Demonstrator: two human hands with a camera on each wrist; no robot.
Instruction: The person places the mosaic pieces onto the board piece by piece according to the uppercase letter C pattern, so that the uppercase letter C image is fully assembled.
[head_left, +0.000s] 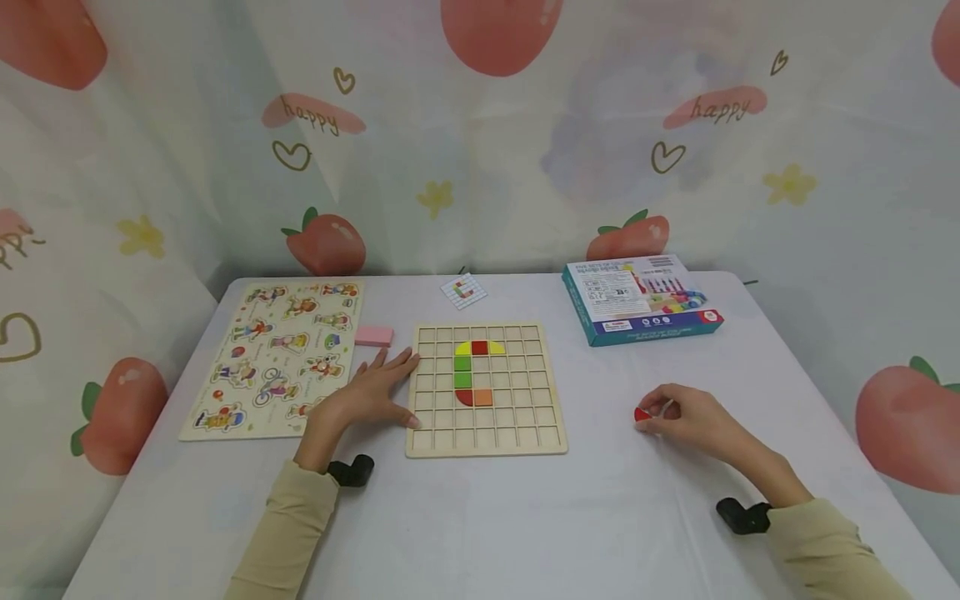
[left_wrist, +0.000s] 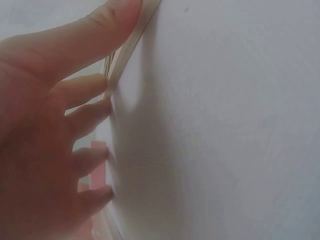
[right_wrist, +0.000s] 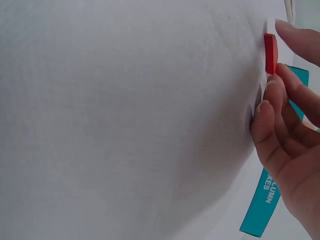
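A wooden grid board (head_left: 525,421) lies mid-table, with several coloured pieces in its cells: yellow rounded ones, a red square (head_left: 479,347), green squares (head_left: 462,380), a dark red rounded one (head_left: 465,397) and an orange square (head_left: 483,397). My left hand (head_left: 369,392) is spread at the board's left side, thumb and fingertips touching the edge. To the right of the board, my right hand (head_left: 686,417) pinches a small red piece (right_wrist: 270,53) between thumb and index finger, low over the tablecloth. The other fingers curl beneath; some touch the cloth.
A picture puzzle board (head_left: 277,358) lies at the left, beside a pink block (head_left: 373,336). Behind the grid board is a small pattern card (head_left: 463,290). A blue-green game box (head_left: 641,300) sits at the back right. Patterned cloth (head_left: 480,167) hangs behind the table.
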